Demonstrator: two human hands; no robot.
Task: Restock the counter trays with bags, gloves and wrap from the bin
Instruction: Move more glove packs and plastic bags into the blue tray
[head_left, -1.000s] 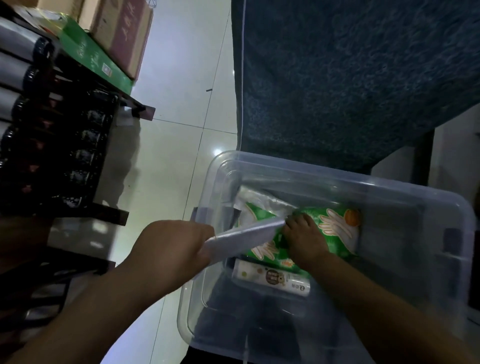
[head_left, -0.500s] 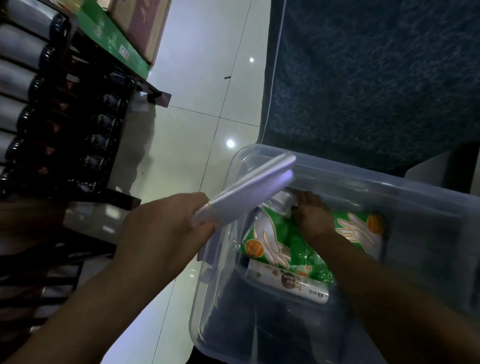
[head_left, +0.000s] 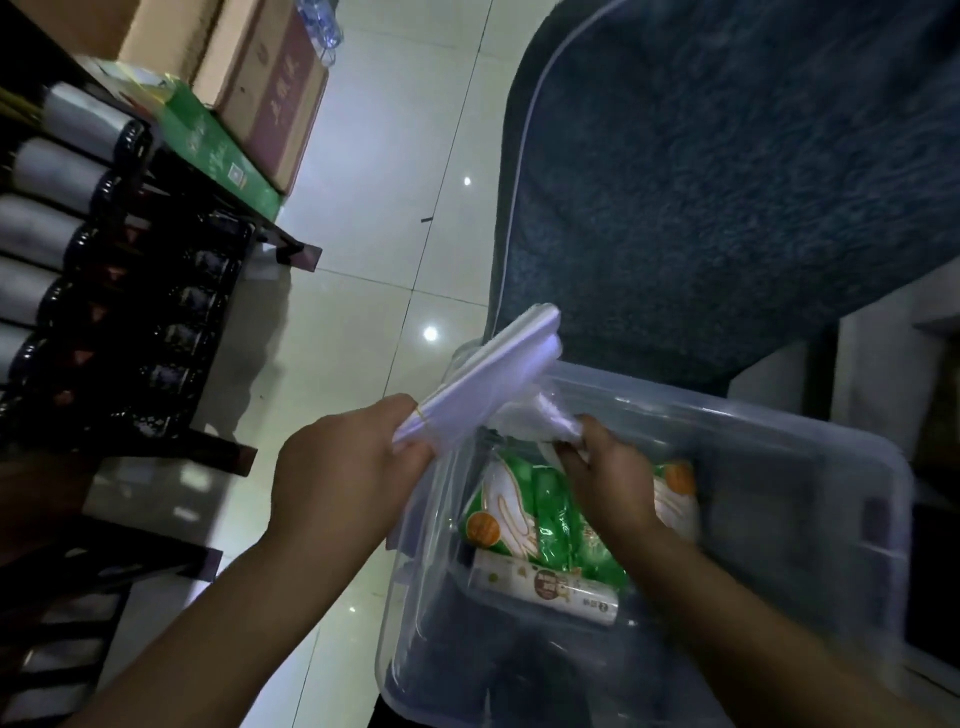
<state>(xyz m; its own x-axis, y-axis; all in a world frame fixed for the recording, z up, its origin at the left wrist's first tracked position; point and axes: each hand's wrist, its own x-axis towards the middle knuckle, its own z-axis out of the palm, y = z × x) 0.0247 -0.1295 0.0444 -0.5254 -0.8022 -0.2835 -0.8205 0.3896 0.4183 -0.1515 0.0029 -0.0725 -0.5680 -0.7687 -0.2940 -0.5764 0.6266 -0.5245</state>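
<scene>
Head view: the left hand (head_left: 353, 467) grips a flat bundle of white bags (head_left: 493, 371) by its lower end, raised over the left corner of the clear bin (head_left: 810, 441). The right hand (head_left: 610, 475) pinches a crumpled clear bag (head_left: 540, 421) inside the bin, above the green glove pack (head_left: 524, 525); a wrap roll (head_left: 545, 584) lies just beside that pack

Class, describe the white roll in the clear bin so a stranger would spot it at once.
Start at the large clear plastic storage bin. Inside it lies a green plastic packet printed with gloves. Along that packet's near edge lies the white cylindrical roll, the only tube-shaped thing there.
</scene>
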